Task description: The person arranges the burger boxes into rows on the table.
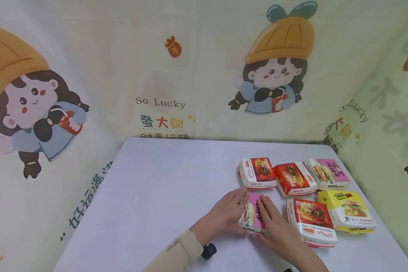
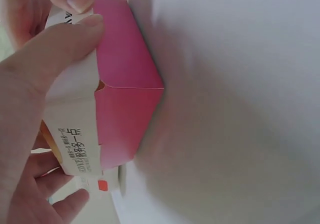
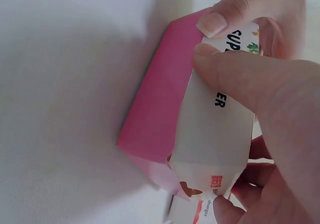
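Observation:
A burger box (image 1: 253,202) with a pink and white lid, marked SUPER, sits on the white table between both hands. My left hand (image 1: 226,212) holds its left side, and my right hand (image 1: 281,231) grips its right side. Seen from the left wrist, the pink lower part of the box (image 2: 127,49) rests on the table, while the left thumb (image 2: 67,41) presses the lid's front edge. Both thumbs almost meet at that edge in the right wrist view, where the right thumb (image 3: 235,71) lies over the lettering. Fingers wrap the far sides, partly hidden.
Behind stand a red-and-white burger box (image 1: 258,173), a red one (image 1: 295,179) and a pink-and-white one (image 1: 328,173). Another red box (image 1: 311,223) is close to the right hand, beside a yellow box (image 1: 351,209). Printed cloth (image 1: 210,68) hangs around the table (image 1: 139,196).

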Demonstrator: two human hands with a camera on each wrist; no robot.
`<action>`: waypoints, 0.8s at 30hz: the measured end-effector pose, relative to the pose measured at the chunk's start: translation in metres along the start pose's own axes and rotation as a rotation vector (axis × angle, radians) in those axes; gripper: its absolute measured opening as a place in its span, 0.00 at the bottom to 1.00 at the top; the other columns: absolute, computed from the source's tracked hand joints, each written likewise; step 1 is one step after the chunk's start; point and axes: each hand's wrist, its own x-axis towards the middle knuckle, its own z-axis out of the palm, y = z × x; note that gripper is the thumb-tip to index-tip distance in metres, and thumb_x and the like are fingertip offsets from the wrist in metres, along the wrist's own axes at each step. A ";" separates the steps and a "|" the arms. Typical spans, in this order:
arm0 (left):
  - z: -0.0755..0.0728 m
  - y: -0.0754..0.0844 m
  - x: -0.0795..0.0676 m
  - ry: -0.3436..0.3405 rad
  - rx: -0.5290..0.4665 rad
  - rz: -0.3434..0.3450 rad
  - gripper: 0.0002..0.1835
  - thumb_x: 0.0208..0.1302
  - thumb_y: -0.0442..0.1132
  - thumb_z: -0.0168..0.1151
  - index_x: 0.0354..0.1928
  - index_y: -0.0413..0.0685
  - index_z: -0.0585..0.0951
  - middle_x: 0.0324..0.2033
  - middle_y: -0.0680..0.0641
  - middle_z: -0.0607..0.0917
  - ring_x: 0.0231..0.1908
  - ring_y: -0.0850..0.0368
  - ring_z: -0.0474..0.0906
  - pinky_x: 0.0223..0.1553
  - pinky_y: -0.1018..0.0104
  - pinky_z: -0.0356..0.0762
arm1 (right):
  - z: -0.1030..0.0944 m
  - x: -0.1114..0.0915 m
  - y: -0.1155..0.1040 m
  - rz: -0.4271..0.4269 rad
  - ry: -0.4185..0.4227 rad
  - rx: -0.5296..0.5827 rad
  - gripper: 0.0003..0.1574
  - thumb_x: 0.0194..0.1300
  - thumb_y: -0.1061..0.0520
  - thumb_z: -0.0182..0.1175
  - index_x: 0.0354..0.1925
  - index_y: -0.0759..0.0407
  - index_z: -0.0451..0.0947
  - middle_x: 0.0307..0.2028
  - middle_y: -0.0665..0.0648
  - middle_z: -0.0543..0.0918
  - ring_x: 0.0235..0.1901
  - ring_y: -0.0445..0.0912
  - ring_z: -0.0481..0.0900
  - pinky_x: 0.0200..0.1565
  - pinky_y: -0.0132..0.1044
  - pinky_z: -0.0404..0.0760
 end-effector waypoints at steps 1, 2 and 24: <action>0.000 -0.001 -0.001 0.001 0.001 0.000 0.60 0.50 0.74 0.64 0.76 0.45 0.57 0.77 0.46 0.58 0.77 0.54 0.53 0.75 0.64 0.56 | 0.000 0.000 -0.001 0.000 -0.004 -0.001 0.64 0.48 0.41 0.77 0.73 0.65 0.59 0.75 0.64 0.58 0.73 0.59 0.58 0.71 0.40 0.61; 0.001 -0.001 -0.002 0.003 0.005 0.000 0.60 0.50 0.75 0.64 0.76 0.45 0.58 0.77 0.46 0.58 0.76 0.54 0.53 0.75 0.65 0.56 | 0.000 0.000 -0.001 -0.002 -0.008 0.000 0.64 0.49 0.41 0.77 0.73 0.65 0.58 0.75 0.64 0.58 0.73 0.59 0.58 0.68 0.45 0.66; 0.002 -0.022 -0.035 0.077 -0.012 -0.027 0.59 0.50 0.75 0.63 0.76 0.43 0.59 0.74 0.46 0.63 0.74 0.53 0.58 0.75 0.64 0.57 | 0.010 0.011 -0.022 -0.064 0.017 0.070 0.63 0.50 0.41 0.76 0.74 0.62 0.58 0.75 0.60 0.60 0.73 0.55 0.60 0.67 0.43 0.64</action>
